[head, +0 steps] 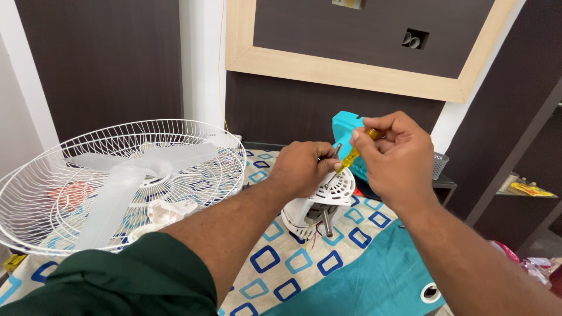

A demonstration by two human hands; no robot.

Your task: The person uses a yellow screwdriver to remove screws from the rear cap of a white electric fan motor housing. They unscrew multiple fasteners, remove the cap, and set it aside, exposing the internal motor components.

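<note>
The right hand (393, 155) is pinching a yellow screwdriver (355, 153), slanting its long axis down-left into the white fan motor (319, 202) that the left hand (304, 168) is gripping on the bed.

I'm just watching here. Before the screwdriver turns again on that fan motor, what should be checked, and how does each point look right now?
1. Left hand steadies the motor: ok, it grips the top.
2. Right hand holds the screwdriver: ok, pinched at the yellow handle.
3. Tip seated in a screw: cannot tell, the left hand's fingers hide it.
4. Motor rests flat on the cloth: ok.
5. Wires clear of the shaft: cannot tell, they dangle beneath.
6. Grille and blade out of the way: ok, set aside to the left.
</note>
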